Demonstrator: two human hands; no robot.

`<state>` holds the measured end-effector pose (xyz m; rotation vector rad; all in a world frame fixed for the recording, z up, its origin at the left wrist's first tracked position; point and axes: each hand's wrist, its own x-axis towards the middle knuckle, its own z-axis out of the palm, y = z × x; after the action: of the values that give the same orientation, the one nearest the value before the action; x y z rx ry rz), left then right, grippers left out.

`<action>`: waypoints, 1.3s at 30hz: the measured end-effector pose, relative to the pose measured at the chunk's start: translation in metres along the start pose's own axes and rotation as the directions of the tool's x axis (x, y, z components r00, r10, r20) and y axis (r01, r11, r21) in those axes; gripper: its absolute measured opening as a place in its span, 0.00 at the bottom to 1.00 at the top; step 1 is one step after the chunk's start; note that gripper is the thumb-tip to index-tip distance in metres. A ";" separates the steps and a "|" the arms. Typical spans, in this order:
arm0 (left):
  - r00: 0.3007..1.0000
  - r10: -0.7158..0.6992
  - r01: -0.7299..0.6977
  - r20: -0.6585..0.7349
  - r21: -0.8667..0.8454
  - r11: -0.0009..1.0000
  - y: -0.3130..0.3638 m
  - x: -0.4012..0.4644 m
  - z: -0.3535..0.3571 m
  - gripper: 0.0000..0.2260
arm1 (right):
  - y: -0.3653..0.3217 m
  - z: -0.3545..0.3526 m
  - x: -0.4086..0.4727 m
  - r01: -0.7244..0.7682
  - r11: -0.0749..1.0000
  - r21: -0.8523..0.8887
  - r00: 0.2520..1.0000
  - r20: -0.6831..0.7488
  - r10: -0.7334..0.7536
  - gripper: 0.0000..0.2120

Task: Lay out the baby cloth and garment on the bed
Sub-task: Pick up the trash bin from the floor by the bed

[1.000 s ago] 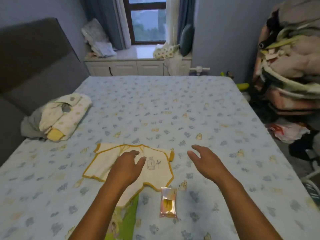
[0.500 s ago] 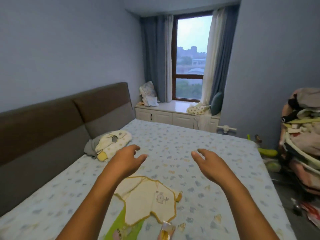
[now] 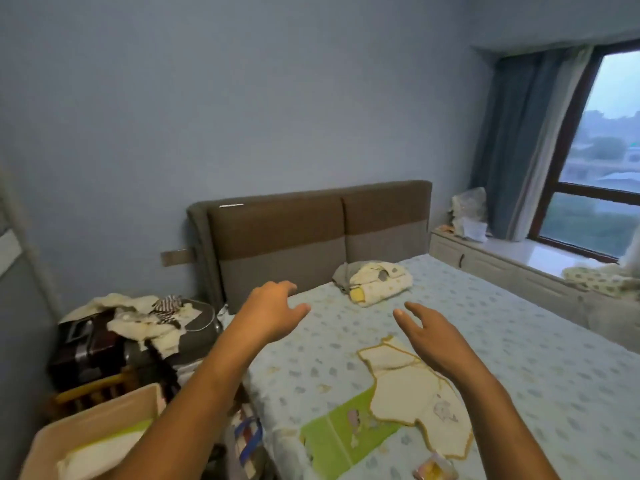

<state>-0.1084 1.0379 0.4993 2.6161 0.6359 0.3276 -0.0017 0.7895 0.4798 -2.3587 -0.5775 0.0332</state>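
Observation:
A cream baby garment point(image 3: 412, 393) with yellow trim lies flat on the patterned bed sheet point(image 3: 519, 358). Its lower edge overlaps a green cloth point(image 3: 339, 434) spread at the bed's near edge. My left hand point(image 3: 270, 310) hovers open above the bed's left side, holding nothing. Above the garment's top, my right hand point(image 3: 429, 334) is raised with its fingers spread, also holding nothing. A small orange packet point(image 3: 433, 467) lies on the sheet beside the garment's bottom end.
A bundle of folded baby clothes point(image 3: 377, 282) sits near the brown headboard point(image 3: 311, 237). Left of the bed stand a cluttered suitcase point(image 3: 138, 334) and a beige bin point(image 3: 93, 434). A window seat point(image 3: 540, 261) runs along the right.
The view has swung left and up, from the bed's foot toward the headboard and the left bedside. Both hands have lifted off the garment and stay open in the air.

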 end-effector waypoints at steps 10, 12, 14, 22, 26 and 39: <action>0.890 -0.445 0.443 -0.105 -0.043 0.896 -0.186 -0.206 -0.047 0.28 | -0.125 0.162 -0.115 0.282 0.956 0.085 0.909 0.295 -0.294 0.28; 0.847 -0.524 0.520 -0.093 -0.068 0.852 -0.214 -0.247 -0.048 0.27 | -0.141 0.193 -0.141 0.311 0.945 0.096 0.874 0.361 -0.325 0.27; 0.808 -0.577 0.573 -0.119 -0.070 0.817 -0.239 -0.285 -0.046 0.26 | -0.155 0.223 -0.166 0.346 0.929 0.128 0.832 0.416 -0.367 0.24; 0.640 -0.758 0.738 -0.129 -0.170 0.653 -0.306 -0.388 0.001 0.22 | -0.161 0.335 -0.229 0.398 0.897 0.194 0.645 0.636 -0.424 0.20; 0.561 -0.822 0.796 -0.093 -0.212 0.567 -0.332 -0.412 0.040 0.25 | -0.146 0.382 -0.246 0.372 0.909 0.188 0.555 0.739 -0.381 0.22; 0.542 -0.840 0.815 0.010 -0.252 0.523 -0.516 -0.374 0.155 0.26 | -0.122 0.587 -0.220 0.289 0.950 0.116 0.558 0.786 -0.266 0.25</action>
<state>-0.5799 1.2192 0.0810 1.7757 1.6839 0.2102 -0.3536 1.1480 0.0848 -2.1451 -1.3826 0.9980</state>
